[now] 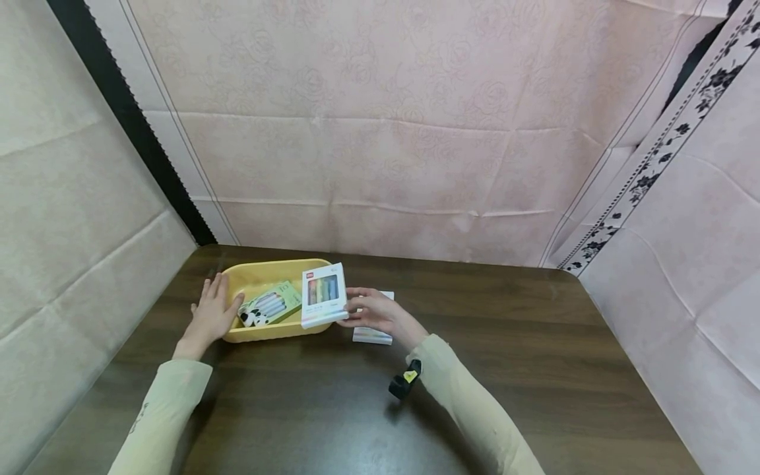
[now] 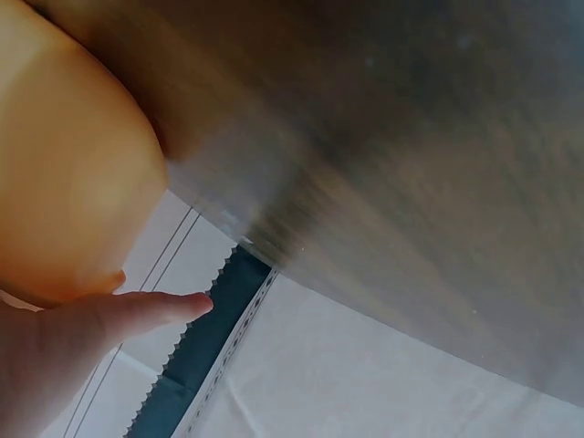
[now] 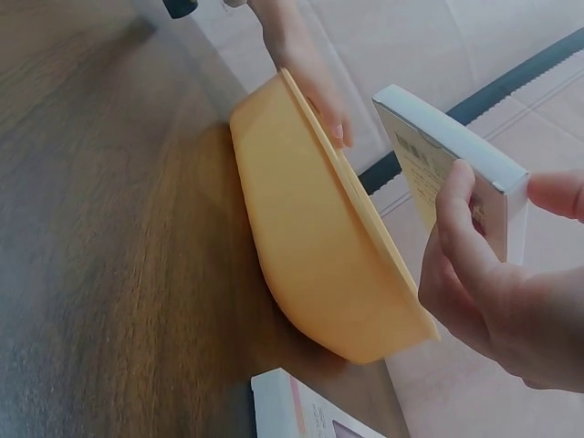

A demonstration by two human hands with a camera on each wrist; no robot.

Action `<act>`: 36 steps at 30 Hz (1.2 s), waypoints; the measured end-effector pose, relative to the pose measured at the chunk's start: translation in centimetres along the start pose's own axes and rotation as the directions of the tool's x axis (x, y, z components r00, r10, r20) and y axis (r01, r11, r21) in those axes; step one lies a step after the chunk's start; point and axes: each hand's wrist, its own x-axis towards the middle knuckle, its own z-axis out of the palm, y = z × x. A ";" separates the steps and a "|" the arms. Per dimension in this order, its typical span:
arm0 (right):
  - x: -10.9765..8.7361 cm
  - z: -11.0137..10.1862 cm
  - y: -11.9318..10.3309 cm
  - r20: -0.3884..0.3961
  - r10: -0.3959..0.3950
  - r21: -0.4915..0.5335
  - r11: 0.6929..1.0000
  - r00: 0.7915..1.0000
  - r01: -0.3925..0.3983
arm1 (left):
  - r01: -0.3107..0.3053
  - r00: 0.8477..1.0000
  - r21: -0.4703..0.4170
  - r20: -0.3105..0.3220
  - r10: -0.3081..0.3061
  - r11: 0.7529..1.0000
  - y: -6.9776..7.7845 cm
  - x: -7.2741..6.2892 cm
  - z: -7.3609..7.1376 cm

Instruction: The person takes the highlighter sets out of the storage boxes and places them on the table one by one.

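Observation:
A yellow plastic basket [image 1: 267, 337] stands near the back left of the table. Inside it lies a green box [image 1: 271, 304] printed with pens and a panda. My left hand [image 1: 209, 315] rests on the basket's left rim, its fingers fairly straight and its thumb spread toward the inside. Over the basket's right end, my right hand [image 1: 375, 312] pinches a white box [image 1: 323, 295] whose front shows a row of coloured sticks. The thumb and fingers [image 3: 465, 228] press the box from opposite faces, and it is held tilted. Another white box [image 1: 373, 336] lies partly hidden under the right hand.
The brown wooden table [image 1: 285, 409] extends to the right and toward me. Pale patterned cloth [image 1: 380, 165] hangs behind it and at both sides. A black device [image 1: 406, 379] is strapped on the right wrist.

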 end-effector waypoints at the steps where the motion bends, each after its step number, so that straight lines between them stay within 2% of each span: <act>1: 0.0 -0.1 0.0 0.003 -0.002 -0.004 1.000 1.000 0.002 | -0.001 1.000 -0.005 -0.002 0.001 1.000 0.0 0.0 0.0; 7: -0.2 -0.6 0.0 0.013 -0.011 -0.030 0.999 1.000 0.011 | -0.024 1.000 -0.027 -0.011 0.023 0.999 -0.3 0.1 -0.3; 17: -0.9 -1.6 -0.4 0.021 -0.020 -0.014 1.000 1.000 0.020 | -0.039 0.999 -0.061 -0.003 0.039 0.997 -0.8 0.1 -0.5; 26: -1.3 -2.6 -0.8 0.032 -0.025 -0.032 0.999 0.999 0.026 | -0.017 1.000 -0.020 -0.005 0.017 1.000 -0.8 0.0 -0.3; 36: -2.5 -3.5 -1.6 0.047 -0.033 -0.018 0.999 0.998 0.034 | -0.042 0.999 0.062 -0.002 0.042 0.997 -0.9 -0.1 -0.1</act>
